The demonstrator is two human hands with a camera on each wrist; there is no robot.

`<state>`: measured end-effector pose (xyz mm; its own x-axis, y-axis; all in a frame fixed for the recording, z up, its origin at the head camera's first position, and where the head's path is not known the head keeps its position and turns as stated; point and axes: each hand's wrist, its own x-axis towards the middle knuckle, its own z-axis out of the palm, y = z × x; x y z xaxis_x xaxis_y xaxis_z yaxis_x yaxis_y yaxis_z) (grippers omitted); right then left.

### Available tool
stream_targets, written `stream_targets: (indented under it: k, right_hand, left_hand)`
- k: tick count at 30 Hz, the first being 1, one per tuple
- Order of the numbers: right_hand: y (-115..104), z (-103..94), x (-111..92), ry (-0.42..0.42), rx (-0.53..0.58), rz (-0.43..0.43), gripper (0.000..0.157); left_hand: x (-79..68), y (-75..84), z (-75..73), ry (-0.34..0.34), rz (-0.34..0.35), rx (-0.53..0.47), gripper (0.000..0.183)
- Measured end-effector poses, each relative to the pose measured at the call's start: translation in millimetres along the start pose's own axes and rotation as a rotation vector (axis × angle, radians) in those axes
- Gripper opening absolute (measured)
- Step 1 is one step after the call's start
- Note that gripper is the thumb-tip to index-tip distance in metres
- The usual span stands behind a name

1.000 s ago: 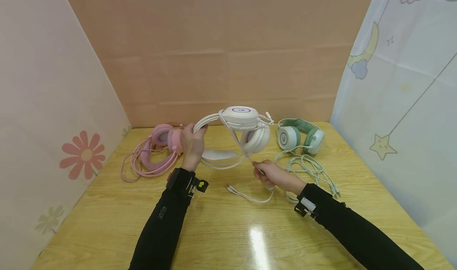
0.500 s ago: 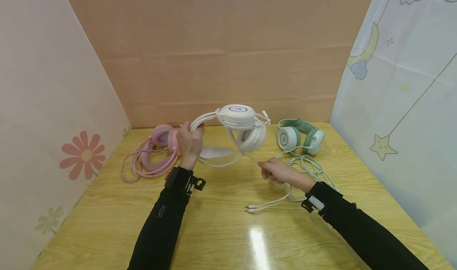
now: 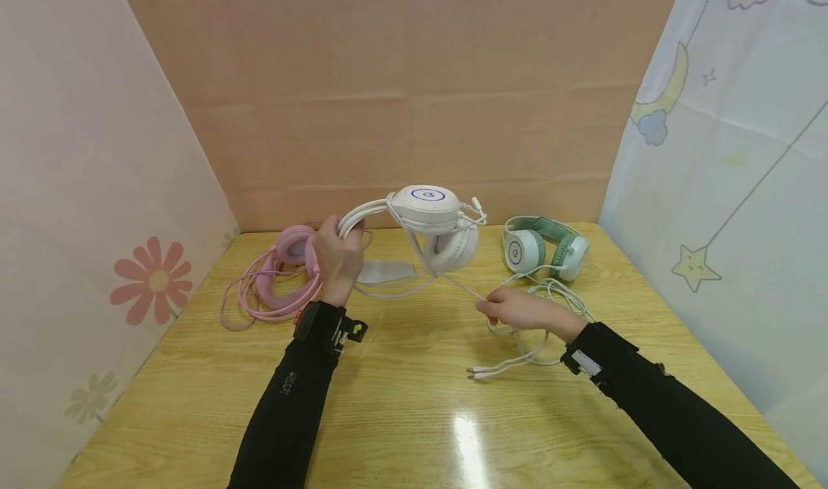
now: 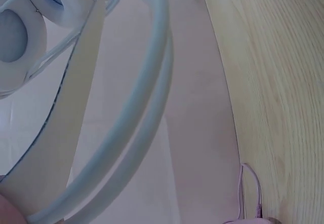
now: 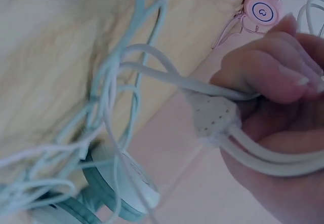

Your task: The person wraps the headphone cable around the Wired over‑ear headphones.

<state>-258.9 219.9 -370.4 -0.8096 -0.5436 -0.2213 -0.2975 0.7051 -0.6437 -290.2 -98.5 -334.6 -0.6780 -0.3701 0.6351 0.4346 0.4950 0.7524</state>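
Note:
White over-ear headphones (image 3: 428, 208) are held up above the table by my left hand (image 3: 339, 260), which grips their headband. In the left wrist view the twin headband tubes (image 4: 136, 117) curve beside a flat pale strap (image 4: 71, 117). My right hand (image 3: 520, 308) pinches the white cable (image 3: 461, 286) of these headphones, and the cable runs fairly straight between the earcups and the fingers. Close up in the right wrist view, a white cable splitter (image 5: 212, 117) lies against the right hand. Two white plugs (image 3: 480, 372) rest on the table below that hand.
Pink headphones (image 3: 284, 303) with a coiled cable lie at the back left, partly behind my left hand. White and green headphones (image 3: 543, 246) stand at the back right, their pale green cable (image 3: 563, 292) heaped in front, partly behind my right hand. Walls border the table (image 3: 388, 417) behind and at both sides.
My right hand has moved right, drawing the cable straighter, and the plugs have slid right along the table. My left hand and the white headphones have shifted slightly left and up.

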Motion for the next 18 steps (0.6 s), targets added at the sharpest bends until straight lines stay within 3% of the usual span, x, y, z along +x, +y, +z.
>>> stream_targets:
  k: [5,14,18]
  right_hand:
    - [-1,-7.7,-5,-0.037,-0.104,0.012,0.042]
    - [19,-14.5,-10,-0.019,-0.011,0.044,0.049]
    - [25,-17.3,-12,0.024,-0.041,0.031,0.048]
  left_hand:
    - [-0.1,-0.5,-1.5,-0.007,-0.015,-0.005,0.030]
    - [7.3,0.3,-6.0,0.028,-0.016,0.010,0.034]
    - [9.5,-1.1,-9.1,0.026,-0.033,-0.008,0.032]
